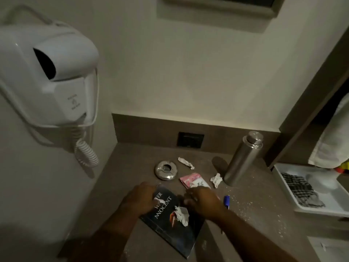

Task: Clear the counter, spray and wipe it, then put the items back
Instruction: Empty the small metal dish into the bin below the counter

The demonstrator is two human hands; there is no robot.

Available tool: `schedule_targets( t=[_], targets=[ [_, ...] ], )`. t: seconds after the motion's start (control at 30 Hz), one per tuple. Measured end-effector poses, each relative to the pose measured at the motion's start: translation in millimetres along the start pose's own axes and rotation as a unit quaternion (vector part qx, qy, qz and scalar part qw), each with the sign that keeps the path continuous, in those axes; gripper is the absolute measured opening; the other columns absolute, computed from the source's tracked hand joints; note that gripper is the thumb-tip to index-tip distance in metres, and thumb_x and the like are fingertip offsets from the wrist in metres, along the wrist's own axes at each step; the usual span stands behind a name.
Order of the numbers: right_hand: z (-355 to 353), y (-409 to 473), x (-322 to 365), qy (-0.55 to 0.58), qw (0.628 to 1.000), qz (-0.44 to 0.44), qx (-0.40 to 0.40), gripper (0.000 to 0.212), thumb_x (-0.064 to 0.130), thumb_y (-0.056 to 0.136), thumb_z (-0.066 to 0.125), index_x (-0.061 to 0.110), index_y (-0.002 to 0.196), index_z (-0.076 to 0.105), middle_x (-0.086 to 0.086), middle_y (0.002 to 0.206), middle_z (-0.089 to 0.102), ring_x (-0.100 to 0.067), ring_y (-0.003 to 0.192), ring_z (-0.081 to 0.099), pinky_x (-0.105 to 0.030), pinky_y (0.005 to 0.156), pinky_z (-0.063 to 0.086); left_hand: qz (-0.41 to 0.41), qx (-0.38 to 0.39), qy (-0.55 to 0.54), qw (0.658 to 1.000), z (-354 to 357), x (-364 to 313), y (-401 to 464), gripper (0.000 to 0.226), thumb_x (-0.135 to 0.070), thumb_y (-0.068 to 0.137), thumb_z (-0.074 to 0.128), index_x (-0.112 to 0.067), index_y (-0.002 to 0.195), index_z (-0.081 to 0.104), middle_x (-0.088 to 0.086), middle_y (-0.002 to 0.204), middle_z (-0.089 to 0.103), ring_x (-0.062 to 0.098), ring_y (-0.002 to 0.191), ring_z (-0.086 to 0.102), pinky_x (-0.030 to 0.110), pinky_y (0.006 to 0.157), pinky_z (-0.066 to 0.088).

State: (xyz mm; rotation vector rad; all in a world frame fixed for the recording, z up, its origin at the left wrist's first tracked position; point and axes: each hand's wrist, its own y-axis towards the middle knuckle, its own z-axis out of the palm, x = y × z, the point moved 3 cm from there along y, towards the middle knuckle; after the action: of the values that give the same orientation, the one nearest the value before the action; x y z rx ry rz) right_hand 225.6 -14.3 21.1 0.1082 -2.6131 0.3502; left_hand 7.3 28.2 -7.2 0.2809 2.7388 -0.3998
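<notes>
Glossy dark paperback book (175, 222) lies flat on the counter (251, 220) at lower centre of the frame, a crumpled paper scrap (182, 214) loose on its cover. Left hand (139, 197) rests on the upper-left edge, right hand (203, 200) on the upper-right; neither visibly clamped. Judged light, flexible, slick: lift by both long edges, kept level. Steel bottle (243, 157), right of centre, looks heavier and rigid.

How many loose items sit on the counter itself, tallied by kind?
Crumpled paper scraps: 3, one behind the ashtray, one beside the bottle, one on the book
Book: 1
Metal ashtray: 1
Steel bottle: 1
Pink packet: 1
Blue pen: 1
Total: 8
</notes>
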Motion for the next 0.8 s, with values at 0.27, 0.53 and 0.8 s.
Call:
schedule_targets(
  t=[0.27,0.53,0.8],
  targets=[
    [64,5,7,-0.173,0.981,-0.045,0.074,0.04,0.028,0.097,0.05,0.011,0.133,0.056,-0.013,0.14,0.049,-0.029,0.126,0.049,-0.039,0.107,0.043,-0.01,-0.041,0.034,0.999,33,15,9,0.017,-0.027,0.088,0.055,-0.023,0.1,0.066,0.001,0.111,0.059,0.018,0.098,0.06,0.029,0.083,0.047],
    [2,16,-30,0.081,0.988,0.054,-0.121,0.009,0.019,0.095,0.055,0.02,0.088,0.061,0.002,0.091,0.058,-0.008,0.078,0.055,-0.021,0.075,0.048,-0.03,-0.031,-0.034,0.998,32,-25,33,0.03,-0.019,0.09,0.051,-0.028,0.118,0.055,-0.001,0.121,0.061,0.02,0.109,0.06,0.035,0.093,0.051],
    [-37,66,-112,-0.071,0.989,0.117,-0.053,0.039,0.035,0.093,0.058,0.016,0.128,0.056,-0.008,0.128,0.053,-0.026,0.108,0.061,-0.036,0.091,0.05,0.062,0.047,0.015,0.997,56,-126,60,0.063,-0.054,0.09,0.047,-0.027,0.144,0.028,0.008,0.138,0.047,0.025,0.122,0.051,0.044,0.1,0.047]
  ],
)
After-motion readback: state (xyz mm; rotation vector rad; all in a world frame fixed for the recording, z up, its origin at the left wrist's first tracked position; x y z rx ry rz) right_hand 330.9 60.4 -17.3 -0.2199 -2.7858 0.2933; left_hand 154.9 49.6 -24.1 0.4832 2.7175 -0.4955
